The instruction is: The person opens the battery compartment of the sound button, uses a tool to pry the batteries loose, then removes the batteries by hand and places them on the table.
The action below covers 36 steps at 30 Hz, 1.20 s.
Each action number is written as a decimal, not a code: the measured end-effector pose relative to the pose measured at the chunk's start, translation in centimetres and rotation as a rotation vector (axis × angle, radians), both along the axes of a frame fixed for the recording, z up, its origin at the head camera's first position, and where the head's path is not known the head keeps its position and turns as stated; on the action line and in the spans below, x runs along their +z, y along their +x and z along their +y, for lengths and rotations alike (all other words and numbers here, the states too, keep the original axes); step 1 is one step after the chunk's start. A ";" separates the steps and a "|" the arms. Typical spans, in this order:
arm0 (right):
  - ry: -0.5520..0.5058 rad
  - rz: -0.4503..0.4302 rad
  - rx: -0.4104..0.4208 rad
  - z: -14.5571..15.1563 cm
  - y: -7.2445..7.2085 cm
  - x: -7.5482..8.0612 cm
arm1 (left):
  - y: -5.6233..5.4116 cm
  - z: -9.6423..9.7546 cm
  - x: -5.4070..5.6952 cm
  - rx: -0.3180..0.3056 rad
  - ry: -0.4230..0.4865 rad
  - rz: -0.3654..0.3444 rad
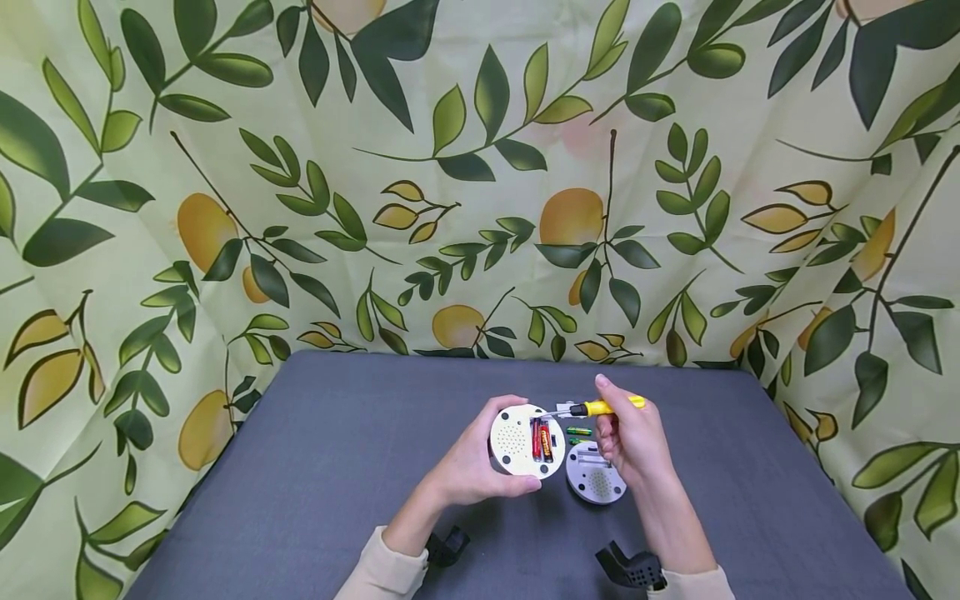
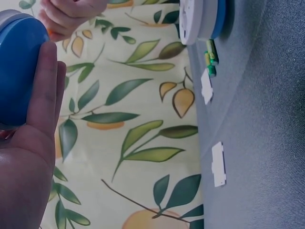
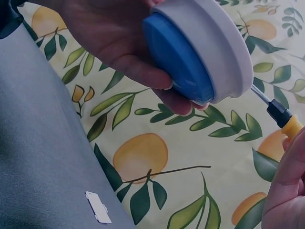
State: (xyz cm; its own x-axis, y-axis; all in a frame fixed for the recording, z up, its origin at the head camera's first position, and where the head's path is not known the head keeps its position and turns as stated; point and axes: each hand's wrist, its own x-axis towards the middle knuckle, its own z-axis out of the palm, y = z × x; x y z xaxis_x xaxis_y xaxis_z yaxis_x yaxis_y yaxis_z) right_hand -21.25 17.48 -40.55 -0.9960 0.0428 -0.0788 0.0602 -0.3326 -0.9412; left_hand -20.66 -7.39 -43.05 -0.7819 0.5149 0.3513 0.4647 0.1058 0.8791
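My left hand (image 1: 471, 468) grips a round white battery-powered device (image 1: 513, 440) by its rim, its back facing up toward the head camera. Two red batteries (image 1: 542, 440) lie in its uncovered battery slot, beside a patch of small holes. The wrist views show its blue front (image 2: 19, 71), with the left fingers spread against it. In my right hand (image 1: 636, 437) is a screwdriver (image 1: 598, 407) with a yellow handle and black collar. Its metal tip reaches the upper edge of the battery slot. From the right wrist, the tip passes behind the device's white rim (image 3: 228, 52).
A second round device (image 1: 597, 482) lies back-up on the dark grey table (image 1: 360, 467), its battery slot uncovered. Green batteries (image 1: 579, 432) lie just behind it. White battery covers (image 2: 218, 164) rest on the cloth. A leaf-patterned curtain (image 1: 480, 208) surrounds the table.
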 end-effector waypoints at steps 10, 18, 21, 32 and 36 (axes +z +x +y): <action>-0.004 0.070 0.016 -0.2 0.1 -0.2 | 0.1 -0.2 -0.1 0.021 -0.008 -0.004; -0.024 0.132 0.022 -0.5 0.3 -0.1 | 0.2 -0.2 -0.1 0.021 0.012 -0.013; -0.053 0.159 0.019 -0.5 0.4 0.1 | 0.1 -0.2 -0.1 0.021 0.023 -0.019; -0.067 0.245 0.008 -0.3 1.0 0.9 | -0.2 -0.4 0.2 0.028 0.044 -0.028; -0.040 0.254 0.017 0.1 1.1 1.1 | -0.2 -0.5 0.3 0.043 0.040 -0.038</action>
